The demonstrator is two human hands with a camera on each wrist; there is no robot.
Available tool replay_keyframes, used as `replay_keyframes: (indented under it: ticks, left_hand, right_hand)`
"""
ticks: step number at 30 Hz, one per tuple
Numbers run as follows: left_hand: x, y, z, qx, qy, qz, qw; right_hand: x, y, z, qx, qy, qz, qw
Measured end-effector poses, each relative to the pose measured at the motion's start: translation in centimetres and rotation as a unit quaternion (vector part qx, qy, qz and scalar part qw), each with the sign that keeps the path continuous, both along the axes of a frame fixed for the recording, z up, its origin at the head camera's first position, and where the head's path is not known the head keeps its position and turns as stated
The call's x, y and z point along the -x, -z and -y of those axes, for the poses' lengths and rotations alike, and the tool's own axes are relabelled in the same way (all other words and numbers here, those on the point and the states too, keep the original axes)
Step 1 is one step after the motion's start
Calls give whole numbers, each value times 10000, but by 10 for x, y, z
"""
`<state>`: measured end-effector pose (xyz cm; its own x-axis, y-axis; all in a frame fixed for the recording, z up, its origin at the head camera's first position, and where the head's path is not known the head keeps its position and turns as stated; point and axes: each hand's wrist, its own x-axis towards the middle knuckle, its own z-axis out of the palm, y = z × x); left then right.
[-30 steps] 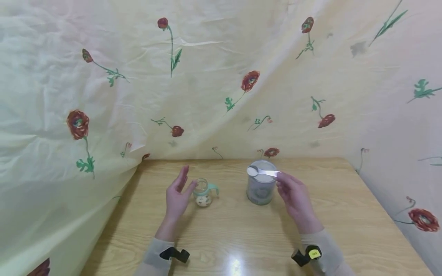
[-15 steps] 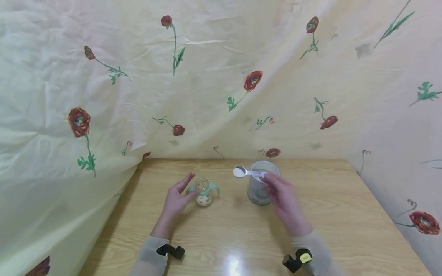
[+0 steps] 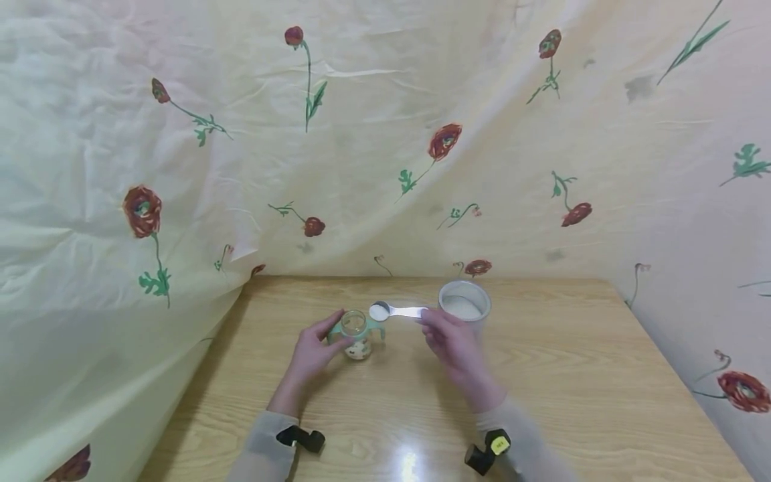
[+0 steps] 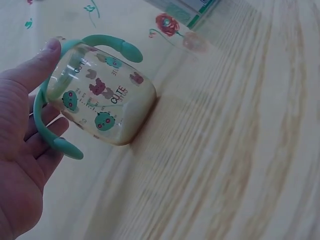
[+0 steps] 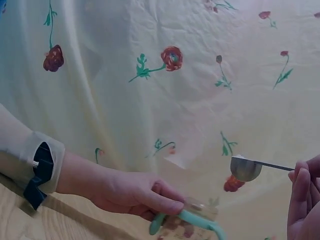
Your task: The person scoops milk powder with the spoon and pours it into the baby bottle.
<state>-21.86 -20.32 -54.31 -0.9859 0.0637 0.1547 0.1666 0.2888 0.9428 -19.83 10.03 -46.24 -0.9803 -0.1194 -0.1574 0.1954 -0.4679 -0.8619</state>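
Note:
A clear baby bottle (image 3: 359, 348) with a mint-green two-handled collar stands upright on the table, mouth uncovered. Cartoon prints cover its side in the left wrist view, and pale content sits at its bottom. My left hand (image 3: 316, 348) grips it round the neck, thumb on the near side and fingers behind. Between thumb and fingertips, my right hand (image 3: 454, 345) pinches the handle of a metal measuring spoon (image 3: 402, 312). White powder fills the bowl, which is held level just right of the bottle's mouth, apart from it. The right wrist view shows the spoon bowl (image 5: 246, 169) from the side.
Behind my right hand stands an open can (image 3: 482, 314) with whitish powder inside, its lower part hidden by the hand. Floral cloth (image 3: 361, 167) hangs behind and at both sides of the wooden table (image 3: 572, 348).
My right hand has carried the filled spoon leftward from above the can to beside the bottle. My left hand has moved from beside the bottle to gripping its neck.

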Motion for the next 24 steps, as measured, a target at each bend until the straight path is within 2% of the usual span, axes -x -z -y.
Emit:
replay_keyframes:
  ticks: [6, 13, 18, 24]
  left_hand:
    - [1, 2, -1, -6, 7, -23, 10000]
    - [0, 2, -3, 111, 43, -163, 9998]
    - [0, 2, -3, 107, 87, -241, 9996]
    - [0, 1, -2, 126, 148, -301, 9994]
  right_hand:
    - [8, 13, 22, 136, 11, 277, 9995]
    - [12, 20, 38, -431, 273, 124, 9986]
    - [12, 24, 41, -493, 383, 36, 9980]
    - [12, 27, 42, -622, 323, -23, 9975]
